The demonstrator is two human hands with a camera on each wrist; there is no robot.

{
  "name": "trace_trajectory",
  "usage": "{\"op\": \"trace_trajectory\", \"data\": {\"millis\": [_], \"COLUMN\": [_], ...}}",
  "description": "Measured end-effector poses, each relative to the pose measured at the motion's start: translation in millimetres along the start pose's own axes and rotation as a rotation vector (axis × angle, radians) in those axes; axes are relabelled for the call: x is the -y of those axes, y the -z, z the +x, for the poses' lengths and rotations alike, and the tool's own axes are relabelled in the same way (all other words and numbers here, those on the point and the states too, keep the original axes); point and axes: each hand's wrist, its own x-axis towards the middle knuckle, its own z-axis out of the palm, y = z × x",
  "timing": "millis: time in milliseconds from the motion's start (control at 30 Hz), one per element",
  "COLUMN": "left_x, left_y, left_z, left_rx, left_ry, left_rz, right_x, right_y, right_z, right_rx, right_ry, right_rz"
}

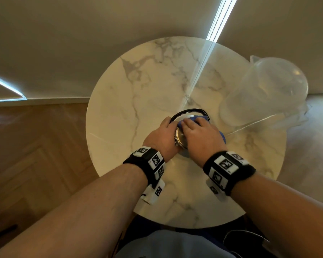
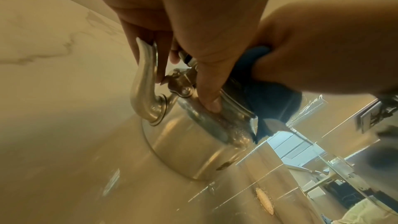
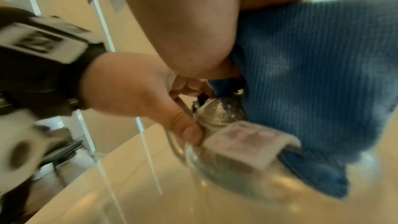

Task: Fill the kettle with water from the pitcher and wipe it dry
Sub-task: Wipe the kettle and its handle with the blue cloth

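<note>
Head view – one kettle (image 1: 181, 139), one cloth (image 1: 194, 120), perhaps one pitcher (image 1: 265, 94)

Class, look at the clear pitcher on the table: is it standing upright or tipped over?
Upright. The pitcher stands on its base on the marble table, mouth up, untouched by either hand.

Right wrist view, blurred. Right hand (image 3: 183, 28) presses a blue ribbed cloth (image 3: 318, 74) onto the top of the steel kettle (image 3: 219, 113). Left hand (image 3: 133, 88), black wristband behind it, thumb on kettle's shoulder. Kettle stands on the pale glossy bench (image 3: 129, 185).
</note>
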Motion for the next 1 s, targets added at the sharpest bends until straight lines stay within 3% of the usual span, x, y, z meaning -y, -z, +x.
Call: {"op": "trace_trajectory", "data": {"millis": [100,300,500,733,833,900,1000], "left_x": [4,9,6,6,5,2,2], "left_y": [-7,-3,-2,3,4,3,0], "left_z": [2,-1,0,0,0,-2,-6], "left_rx": [0.029,-0.019,0.009,0.009,0.016,0.009,-0.015], "left_ry": [-0.055,-0.036,-0.046,-0.063,-0.059,-0.050,-0.009], "left_rz": [0.057,-0.009,-0.016,-0.011,-0.003,0.011,0.016], "right_x": [4,-5,-2,-14,-19,-20,-19], "right_y": [-7,-37,-77,-90,-77,-59,-62], "right_z": [9,-45,-59,-84,-62,-42,-42], "right_rx": [0.017,-0.104,-0.017,-0.052,-0.187,-0.187,-0.189], "right_ry": [-0.006,0.198,0.175,0.017,-0.125,-0.225,-0.238], "right_rz": [0.004,-0.013,0.076,0.256,0.371,0.473,0.577]}}
